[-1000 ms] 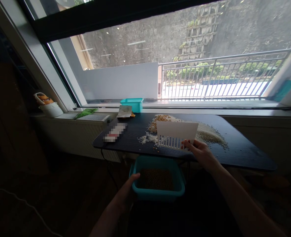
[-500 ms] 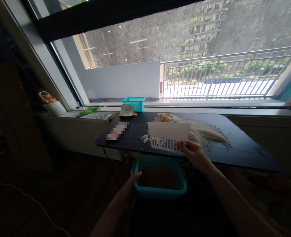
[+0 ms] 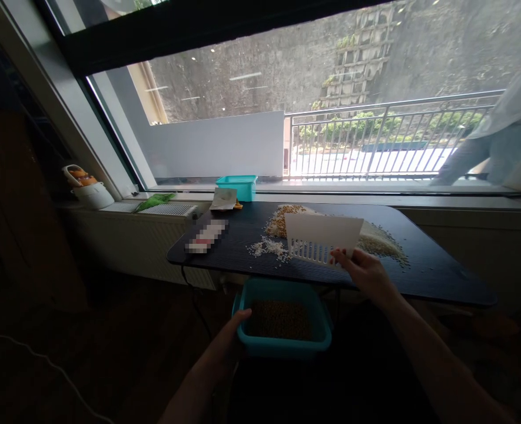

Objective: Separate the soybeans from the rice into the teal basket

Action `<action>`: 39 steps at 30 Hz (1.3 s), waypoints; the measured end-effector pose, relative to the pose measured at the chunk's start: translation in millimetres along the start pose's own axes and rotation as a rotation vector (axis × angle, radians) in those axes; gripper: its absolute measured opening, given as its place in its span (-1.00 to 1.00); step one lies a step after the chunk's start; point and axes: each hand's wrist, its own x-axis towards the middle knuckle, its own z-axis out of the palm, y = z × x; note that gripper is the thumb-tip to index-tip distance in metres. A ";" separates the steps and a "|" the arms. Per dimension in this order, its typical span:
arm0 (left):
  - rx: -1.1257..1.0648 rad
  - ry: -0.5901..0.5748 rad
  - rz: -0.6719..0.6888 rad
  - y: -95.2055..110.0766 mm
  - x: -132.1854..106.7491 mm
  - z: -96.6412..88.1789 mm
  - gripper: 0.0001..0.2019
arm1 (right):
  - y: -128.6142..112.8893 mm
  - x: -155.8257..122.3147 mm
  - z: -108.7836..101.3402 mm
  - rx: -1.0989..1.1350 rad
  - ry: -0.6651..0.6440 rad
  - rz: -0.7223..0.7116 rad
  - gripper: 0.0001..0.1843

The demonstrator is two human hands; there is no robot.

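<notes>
My left hand grips the left rim of a teal plastic bin, thumb over the edge. Brown beans or similar grains cover the bin's bottom; the bin is below the table's front edge. In my right hand is a white flat plate with a row of slots, pinched at its lower right corner and tilted above the table. Behind it lie a pile of yellow-brown beans and a spread of white rice-like grains. A smaller scatter of white grains lies left of the plate.
The dark table stands under a window. A second teal bin, a paper packet and a blurred-out flat object are on its left side. A radiator adjoins the left. Outside, a person passes the railing.
My right hand has moved the slotted plate to the right, uncovering more of the beans and the white grains on the left. A person has appeared outside at the right. My left hand stays on the bin.
</notes>
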 end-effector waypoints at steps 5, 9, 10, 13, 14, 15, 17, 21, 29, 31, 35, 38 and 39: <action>0.011 0.018 0.009 1.0 -1.9 0.7 -0.28 | 0.6 0.8 -0.2 0.027 -0.033 0.016 -0.60; 0.006 0.029 0.016 1.7 -1.9 2.1 -0.28 | -3.4 -0.7 -2.7 0.056 -0.045 0.047 -0.59; 0.002 0.026 0.014 1.8 -1.7 2.5 -0.28 | -4.2 -0.5 -2.1 0.055 -0.039 0.050 -0.58; -0.016 0.007 0.004 1.5 -0.9 2.7 -0.29 | -5.8 0.2 0.6 0.054 -0.043 0.038 -0.58; -0.023 0.000 0.007 1.2 -0.7 2.4 -0.30 | -6.3 0.1 0.9 0.052 -0.048 0.033 -0.58; -0.025 -0.004 0.012 0.8 -0.4 2.0 -0.30 | -7.0 -0.3 0.6 0.045 -0.056 0.031 -0.58; -0.015 -0.003 0.015 0.1 -0.1 1.1 -0.30 | -8.7 -2.2 -2.2 0.021 -0.074 0.026 -0.58; 0.013 0.005 0.007 0.2 0.2 0.5 -0.29 | -12.8 -7.2 -9.1 -0.005 -0.064 0.025 -0.59; 0.063 0.022 0.004 3.1 -2.3 2.5 -0.27 | -7.3 -9.3 5.8 0.022 -0.111 0.016 -0.58; 0.070 0.024 -0.001 3.6 -3.6 3.0 -0.28 | -7.0 -9.7 11.7 0.019 -0.133 0.002 -0.58; 0.094 0.029 0.011 4.3 -6.3 3.3 -0.27 | -12.1 -8.1 25.1 0.040 -0.134 -0.021 -0.60; 0.080 0.034 0.026 4.1 -6.5 2.2 -0.26 | -14.5 -6.6 33.4 0.044 -0.143 -0.029 -0.60; 0.067 0.029 0.022 3.8 -6.1 1.6 -0.26 | -14.1 -7.0 34.5 0.041 -0.152 -0.031 -0.60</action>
